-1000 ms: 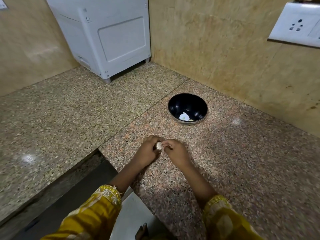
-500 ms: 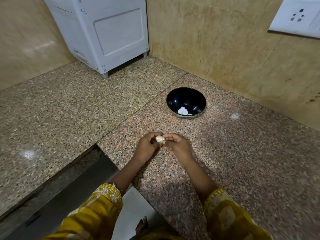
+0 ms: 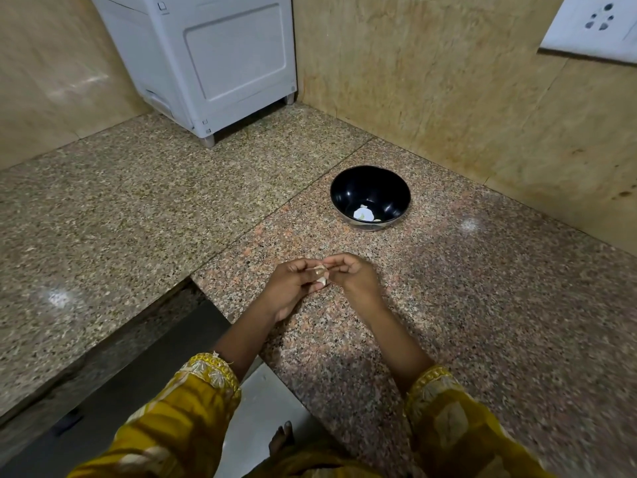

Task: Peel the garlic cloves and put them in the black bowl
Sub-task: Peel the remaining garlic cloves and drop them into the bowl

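The garlic clove (image 3: 321, 276) shows only as a pale sliver between the fingers of the left hand (image 3: 293, 288) and the right hand (image 3: 355, 276), which pinch it; how much skin it carries cannot be told. The pale pieces (image 3: 362, 213) in the black bowl (image 3: 370, 188) are too small to tell clove from peel. The top edge cuts off the white appliance (image 3: 213, 56) at upper left, the upper right corner the socket plate (image 3: 593, 25), the bottom edge the yellow sleeves (image 3: 179, 415); the toes (image 3: 281, 438) there are half hidden
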